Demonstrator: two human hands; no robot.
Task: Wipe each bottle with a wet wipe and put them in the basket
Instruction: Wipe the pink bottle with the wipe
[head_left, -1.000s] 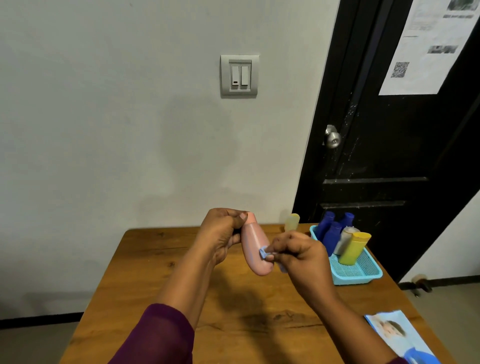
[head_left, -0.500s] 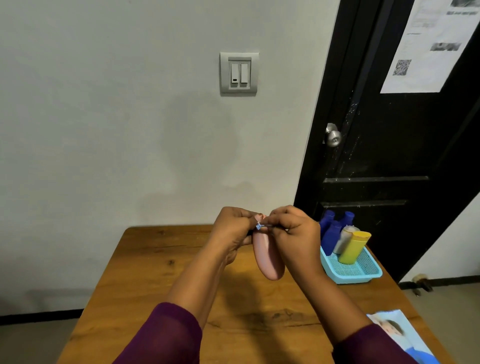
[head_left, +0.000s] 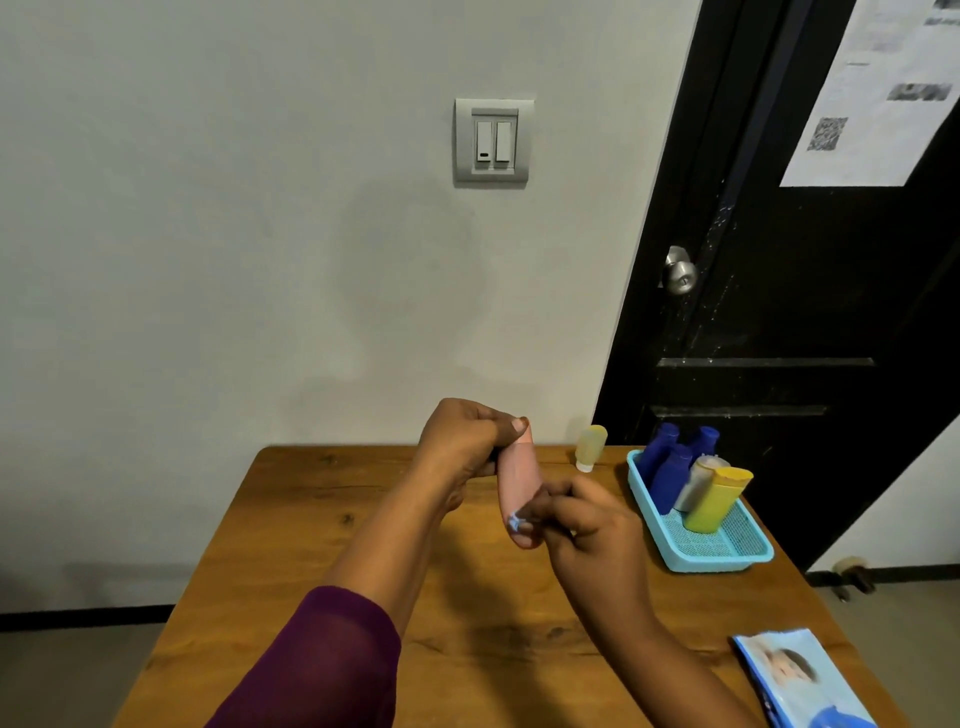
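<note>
Two hands meet above the middle of the wooden counter (head_left: 322, 525). The left hand (head_left: 464, 441) has its fingers curled round the top end of the pink bottle (head_left: 519, 470), holding it nearly upright in the air. The right hand (head_left: 589, 527) pinches a small wet wipe (head_left: 514, 521) against the bottle's lower end. To the right sits the blue basket (head_left: 727, 558) with blue bottles (head_left: 670, 467) and a yellow bottle (head_left: 717, 499) in it. A pale bottle (head_left: 591, 448) stands just left of the basket, at the far edge. A wipe pack (head_left: 800, 680) lies near right.
</note>
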